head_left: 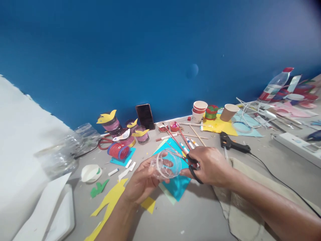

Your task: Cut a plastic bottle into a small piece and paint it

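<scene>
My left hand (142,177) is wrapped round a clear plastic cup (160,167), which lies tilted on its side with its open rim towards the right. In my right hand (213,164) is a pair of scissors (193,167) with black handles. The blades point left and reach the cup's upper rim; whether they touch the plastic I cannot tell. Beneath the cup lies blue paper (179,185) on the grey table. Several markers (190,144) and paintbrushes (184,134) lie just beyond my hands.
A hot glue gun (233,144) with a black cord lies right of my hand, above a beige cloth (240,190). Decorated containers (119,151) stand at the left back, near a phone (144,116). Paper cups (198,115), a bottle (274,85) and a power strip (298,147) are further right.
</scene>
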`<move>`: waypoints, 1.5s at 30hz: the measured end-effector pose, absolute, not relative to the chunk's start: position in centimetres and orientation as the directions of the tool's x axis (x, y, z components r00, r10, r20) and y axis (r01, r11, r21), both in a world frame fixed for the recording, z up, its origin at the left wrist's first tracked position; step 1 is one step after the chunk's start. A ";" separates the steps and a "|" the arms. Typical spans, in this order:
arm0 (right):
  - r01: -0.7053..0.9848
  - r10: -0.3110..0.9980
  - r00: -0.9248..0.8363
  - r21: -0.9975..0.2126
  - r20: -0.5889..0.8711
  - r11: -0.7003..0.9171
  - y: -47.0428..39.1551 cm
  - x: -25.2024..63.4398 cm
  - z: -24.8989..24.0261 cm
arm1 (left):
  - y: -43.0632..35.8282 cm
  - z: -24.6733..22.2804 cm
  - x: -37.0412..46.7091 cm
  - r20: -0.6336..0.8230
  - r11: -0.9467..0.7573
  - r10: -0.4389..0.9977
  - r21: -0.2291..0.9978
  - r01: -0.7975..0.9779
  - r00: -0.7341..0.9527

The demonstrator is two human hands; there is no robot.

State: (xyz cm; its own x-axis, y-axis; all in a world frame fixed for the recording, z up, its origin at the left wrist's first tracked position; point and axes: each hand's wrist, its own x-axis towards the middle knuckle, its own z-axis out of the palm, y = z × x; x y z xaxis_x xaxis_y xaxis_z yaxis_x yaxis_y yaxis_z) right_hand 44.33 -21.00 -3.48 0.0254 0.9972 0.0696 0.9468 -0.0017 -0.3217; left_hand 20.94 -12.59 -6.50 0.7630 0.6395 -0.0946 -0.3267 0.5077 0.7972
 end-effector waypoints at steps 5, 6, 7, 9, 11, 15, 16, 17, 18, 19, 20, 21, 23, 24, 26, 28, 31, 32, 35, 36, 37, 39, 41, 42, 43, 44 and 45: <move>0.932 0.988 -0.050 -0.348 0.146 0.098 -21.2 44.7 -4.1 | -12.6 -6.6 20.8 -0.103 0.512 0.626 0.802 -0.308 0.773; 0.925 0.984 -0.069 -0.358 0.167 0.125 -21.2 44.8 -4.4 | -12.6 -6.6 20.8 -0.106 0.514 0.626 0.801 -0.307 0.772; 0.918 0.979 -0.083 -0.369 0.185 0.148 -21.2 44.9 -4.6 | -12.6 -6.6 20.7 -0.108 0.518 0.625 0.798 -0.308 0.773; 0.904 0.972 -0.097 -0.390 0.214 0.176 -21.2 44.9 -4.9 | -12.6 -6.7 20.6 -0.115 0.530 0.623 0.790 -0.309 0.774; 0.894 0.972 -0.091 -0.411 0.219 0.176 -21.2 44.9 -4.9 | -12.5 -6.7 20.5 -0.119 0.551 0.610 0.774 -0.312 0.783; 0.880 0.981 -0.070 -0.452 0.179 0.146 -21.1 44.9 -4.9 | -12.3 -6.8 20.5 -0.120 0.604 0.572 0.731 -0.318 0.812; 0.877 0.983 -0.064 -0.460 0.174 0.139 -21.0 44.9 -5.0 | -12.3 -6.9 20.5 -0.124 0.615 0.564 0.723 -0.315 0.817; 0.874 0.983 -0.058 -0.468 0.172 0.133 -21.0 44.9 -5.0 | -12.3 -7.1 20.5 -0.127 0.626 0.551 0.717 -0.307 0.825; 0.869 0.984 -0.052 -0.478 0.171 0.129 -20.9 44.8 -5.1 | -12.4 -7.2 20.5 -0.126 0.636 0.531 0.712 -0.296 0.838; 0.862 0.984 -0.048 -0.491 0.171 0.128 -20.8 44.8 -5.2 | -12.5 -7.4 20.5 -0.118 0.647 0.505 0.708 -0.284 0.855; 0.851 0.984 -0.041 -0.510 0.172 0.125 -20.7 44.8 -5.3 | -12.6 -7.5 20.5 -0.104 0.657 0.476 0.702 -0.275 0.873; 0.836 0.985 -0.028 -0.536 0.172 0.117 -20.6 44.8 -5.4 | -12.8 -7.6 20.6 -0.087 0.667 0.450 0.695 -0.269 0.889; 0.794 0.986 0.024 -0.602 0.163 0.080 -20.4 44.9 -5.3 | -13.0 -7.7 20.6 -0.061 0.679 0.437 0.677 -0.284 0.897; 0.766 0.988 0.051 -0.640 0.147 0.056 -20.3 45.0 -5.2 | -13.1 -7.6 20.7 -0.060 0.678 0.454 0.670 -0.302 0.889; 0.689 0.992 0.081 -0.725 0.093 0.011 -20.0 45.3 -5.0 | -13.2 -7.3 20.9 -0.073 0.656 0.521 0.671 -0.345 0.850; 0.586 0.998 0.052 -0.810 0.029 -0.007 -19.8 45.6 -4.8 | -13.2 -7.2 21.1 -0.084 0.618 0.597 0.681 -0.392 0.798; 0.428 0.999 -0.017 -0.903 -0.034 -0.024 -19.4 46.1 -5.0 | -13.0 -7.2 21.3 -0.102 0.601 0.651 0.675 -0.429 0.752; 0.393 0.998 -0.029 -0.919 -0.046 -0.031 -19.3 46.3 -5.1 | -12.9 -7.2 21.3 -0.113 0.614 0.649 0.662 -0.430 0.753; 0.340 0.998 -0.030 -0.939 -0.062 -0.048 -19.0 46.6 -5.8 | -12.8 -7.4 21.4 -0.135 0.670 0.604 0.621 -0.408 0.786; 0.336 0.998 -0.031 -0.941 -0.060 -0.046 -18.9 46.7 -6.0 | -12.8 -7.4 21.4 -0.136 0.683 0.589 0.612 -0.400 0.797; 0.337 0.998 -0.036 -0.941 -0.057 -0.041 -18.9 46.8 -6.1 | -12.8 -7.5 21.4 -0.136 0.692 0.577 0.605 -0.394 0.805; 0.345 0.997 -0.059 -0.938 -0.054 -0.031 -18.8 46.9 -6.3 | -12.8 -7.6 21.5 -0.138 0.706 0.564 0.592 -0.388 0.814; 0.359 0.994 -0.091 -0.933 -0.056 -0.019 -18.8 46.9 -6.2 | -12.8 -7.6 21.6 -0.149 0.719 0.560 0.575 -0.389 0.815; 0.367 0.993 -0.110 -0.930 -0.049 -0.006 -18.9 46.9 -6.1 | -12.9 -7.7 21.6 -0.157 0.726 0.558 0.568 -0.388 0.814; 0.375 0.991 -0.128 -0.927 -0.037 0.014 -18.9 47.0 -6.0 | -12.9 -7.7 21.7 -0.169 0.734 0.556 0.560 -0.385 0.814; 0.382 0.989 -0.148 -0.923 -0.019 0.039 -19.0 47.0 -5.9 | -12.9 -7.8 21.7 -0.183 0.742 0.552 0.552 -0.379 0.813; 0.388 0.985 -0.171 -0.919 0.002 0.069 -19.1 47.0 -5.8 | -12.9 -7.9 21.7 -0.197 0.752 0.546 0.545 -0.372 0.814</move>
